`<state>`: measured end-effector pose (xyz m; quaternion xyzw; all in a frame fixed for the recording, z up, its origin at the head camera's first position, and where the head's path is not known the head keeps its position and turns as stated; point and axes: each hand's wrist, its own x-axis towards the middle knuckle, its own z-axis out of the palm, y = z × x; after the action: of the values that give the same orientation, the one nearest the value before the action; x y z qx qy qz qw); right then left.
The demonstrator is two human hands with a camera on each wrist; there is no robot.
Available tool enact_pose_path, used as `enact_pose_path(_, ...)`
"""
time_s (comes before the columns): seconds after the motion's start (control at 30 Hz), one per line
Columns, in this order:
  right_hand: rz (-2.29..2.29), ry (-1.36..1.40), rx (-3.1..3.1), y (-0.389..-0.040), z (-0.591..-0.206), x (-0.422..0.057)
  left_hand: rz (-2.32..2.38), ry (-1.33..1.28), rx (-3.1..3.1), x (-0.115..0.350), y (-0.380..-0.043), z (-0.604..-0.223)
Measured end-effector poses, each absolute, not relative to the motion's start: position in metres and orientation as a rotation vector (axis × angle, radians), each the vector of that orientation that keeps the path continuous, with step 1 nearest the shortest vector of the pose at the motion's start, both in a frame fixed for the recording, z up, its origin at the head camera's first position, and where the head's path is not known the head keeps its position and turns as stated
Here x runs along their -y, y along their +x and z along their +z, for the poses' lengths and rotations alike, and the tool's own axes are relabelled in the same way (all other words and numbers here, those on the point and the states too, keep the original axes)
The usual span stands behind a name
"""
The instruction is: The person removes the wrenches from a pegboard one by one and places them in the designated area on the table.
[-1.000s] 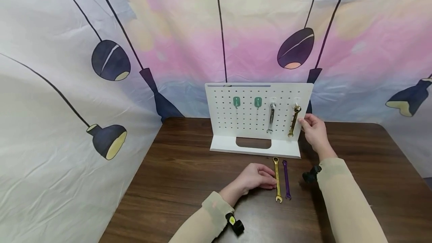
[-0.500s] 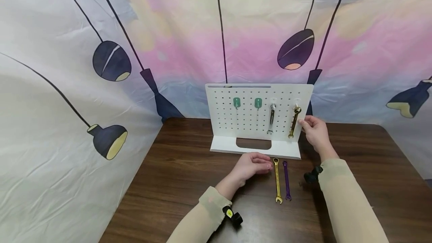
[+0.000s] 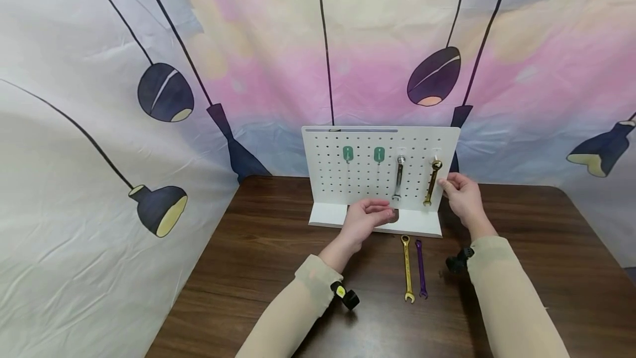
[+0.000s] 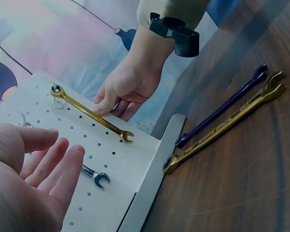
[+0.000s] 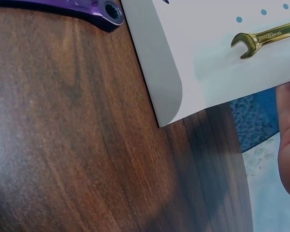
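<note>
A white pegboard [image 3: 328, 173] stands upright on the table. My right hand [image 3: 464, 198] pinches its right edge, thumb in front and fingers behind. A gold wrench [image 3: 433, 183] hangs from a hook close to that thumb, and a silver wrench [image 3: 399, 178] hangs to its left. My left hand [image 3: 362, 220], fingers extended and holding nothing, is in front of the board's lower middle; in the left wrist view it overlaps part of the silver wrench [image 4: 95, 176]. Another gold wrench [image 3: 408, 269] and a purple wrench [image 3: 421, 268] lie side by side on the table before the board.
Two green hooks [image 3: 348, 153] sit on the board's left half with nothing hanging from them. The board's base [image 3: 323, 215] rests on the dark wooden table [image 3: 258, 269]. A printed cloth [image 3: 268, 43] hangs behind the table.
My left hand has moved from beside the gold wrench on the table, up and forward to the board's lower part. The right hand stays at the board's edge.
</note>
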<state>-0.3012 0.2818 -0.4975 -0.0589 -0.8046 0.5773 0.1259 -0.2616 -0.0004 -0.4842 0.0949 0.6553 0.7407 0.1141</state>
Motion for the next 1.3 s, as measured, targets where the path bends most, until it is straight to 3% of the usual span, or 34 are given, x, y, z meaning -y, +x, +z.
enact_pose_path(0.43, 1.687, -0.178, 2.338, -0.299, -0.498, -0.279, 2.219, 0.292, -2.191, -0.013, -0.291, -0.478)
enact_pose_path(0.87, 1.66, -0.178, 2.336, -0.301, -0.496, -0.279, 2.304, 0.484, -2.233, -0.031, -0.31, -0.473)
enact_pose_path(1.3, 1.641, -0.191, 2.351, -0.3, -0.497, -0.278, 2.402, 0.422, -2.143, -0.04, -0.319, -0.473)
